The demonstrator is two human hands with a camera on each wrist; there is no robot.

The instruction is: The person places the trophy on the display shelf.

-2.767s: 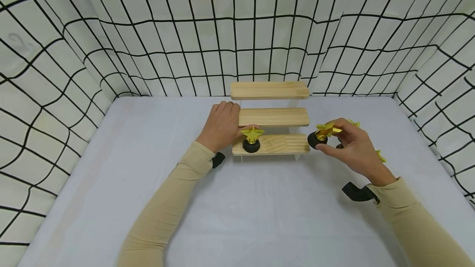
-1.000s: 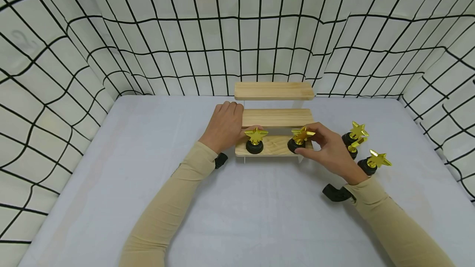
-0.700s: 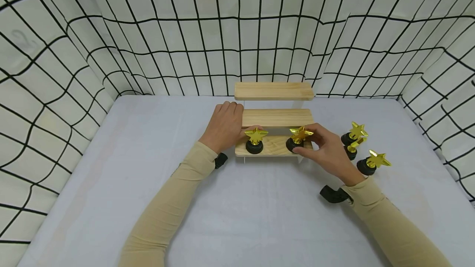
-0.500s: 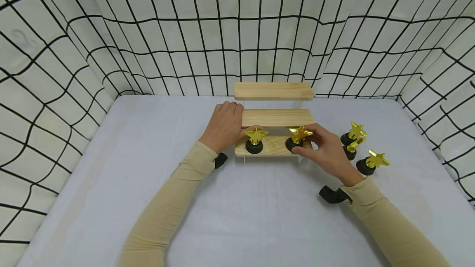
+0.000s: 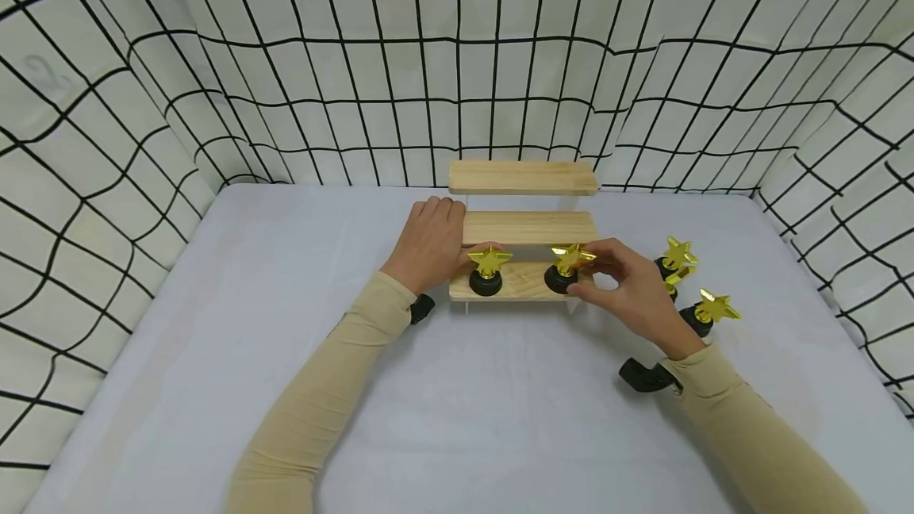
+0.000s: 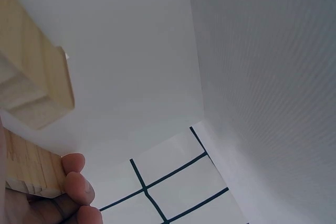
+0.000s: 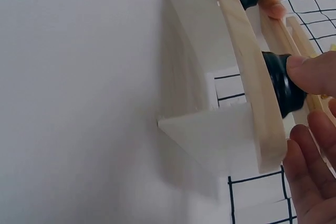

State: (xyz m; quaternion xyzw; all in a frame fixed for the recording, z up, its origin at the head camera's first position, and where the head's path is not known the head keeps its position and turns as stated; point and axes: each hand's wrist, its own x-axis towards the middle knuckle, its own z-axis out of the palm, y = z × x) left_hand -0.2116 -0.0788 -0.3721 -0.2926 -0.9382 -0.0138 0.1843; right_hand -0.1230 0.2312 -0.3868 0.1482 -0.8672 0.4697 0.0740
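A three-tier shelf stand with wooden planks (image 5: 528, 228) and white side supports stands at the back middle. My left hand (image 5: 428, 243) grips the left end of its middle plank; in the left wrist view the fingertips (image 6: 79, 188) curl round the plank end (image 6: 32, 163). At the right end of the bottom plank (image 5: 527, 285), my right hand (image 5: 631, 284) pinches the black base of a gold star trophy (image 5: 560, 279). In the right wrist view this base (image 7: 278, 83) stands against the plank. Another star trophy (image 5: 486, 282) stands upright at the bottom plank's left end.
Right of the stand, three more star trophies stand on the white table (image 5: 457, 419): one at the back (image 5: 677, 252), one partly hidden behind the right hand (image 5: 673, 284), one nearer (image 5: 714, 308). White walls with black grid lines (image 5: 493, 42) enclose the table.
My right hand has carried the trophy left from beside the stand onto the bottom plank, then shifted it slightly further left. My left hand keeps its grip. The head view has turned slightly.
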